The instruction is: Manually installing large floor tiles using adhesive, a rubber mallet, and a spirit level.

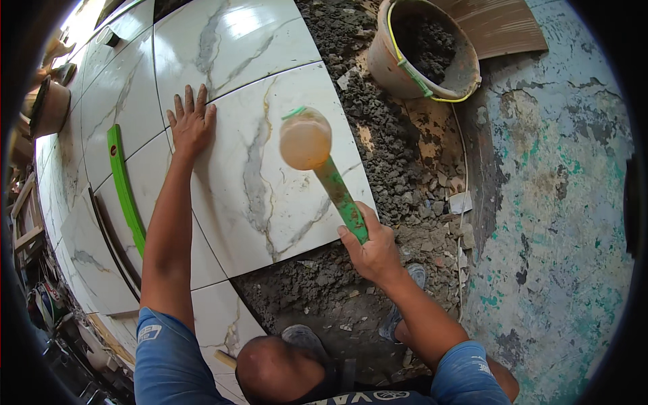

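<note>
**Mallet raised over a freshly laid marble-look tile**

The person crouches on the floor over a large white glossy tile with grey and gold veining (270,175), which lies at the edge of a run of matching tiles, its right and near sides bordering rough dark grey mortar bedding (391,135). The left hand (192,123) lies flat on the tile's far left corner, fingers spread wide and holding nothing, palm pressing down by the joint with the neighbouring tile. The right hand (370,246) has its fingers wrapped tight round the green handle of a rubber mallet with a pale orange round head (306,139); the head is blurred and hangs above the middle of the tile, not touching it as far as I can tell.

To my eye this is the bedding-in step: the tile is already in place and is being tapped level. The next blow seems to call for a soft, square landing near the centre, with the flat hand feeling whether the corner sits flush with its neighbour.

A long bright green spirit level (123,185) lies across the tiles to the left, well apart from the hands. A worn orange bucket holding dark mortar (466,64) stands beyond the bedding, by the patchy bare concrete.
</note>
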Tool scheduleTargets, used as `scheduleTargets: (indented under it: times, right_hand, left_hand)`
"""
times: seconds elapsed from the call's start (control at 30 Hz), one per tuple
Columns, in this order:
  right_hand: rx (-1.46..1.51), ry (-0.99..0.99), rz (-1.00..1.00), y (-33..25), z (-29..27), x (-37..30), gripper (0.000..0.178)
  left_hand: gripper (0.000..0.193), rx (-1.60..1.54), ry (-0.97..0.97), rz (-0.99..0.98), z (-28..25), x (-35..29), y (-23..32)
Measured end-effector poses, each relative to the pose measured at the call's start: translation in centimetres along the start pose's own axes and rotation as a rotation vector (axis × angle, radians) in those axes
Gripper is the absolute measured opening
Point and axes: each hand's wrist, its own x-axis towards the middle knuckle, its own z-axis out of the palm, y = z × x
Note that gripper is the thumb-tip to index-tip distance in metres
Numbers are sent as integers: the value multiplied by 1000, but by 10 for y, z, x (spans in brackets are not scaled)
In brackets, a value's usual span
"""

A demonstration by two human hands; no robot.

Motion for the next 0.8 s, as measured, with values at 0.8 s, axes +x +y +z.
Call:
scheduleTargets:
  times: [0.8]
  right_hand:
    - [34,91,183,27,31,-85,51]
  left_hand:
    - [77,-76,-13,363,-15,17,123]
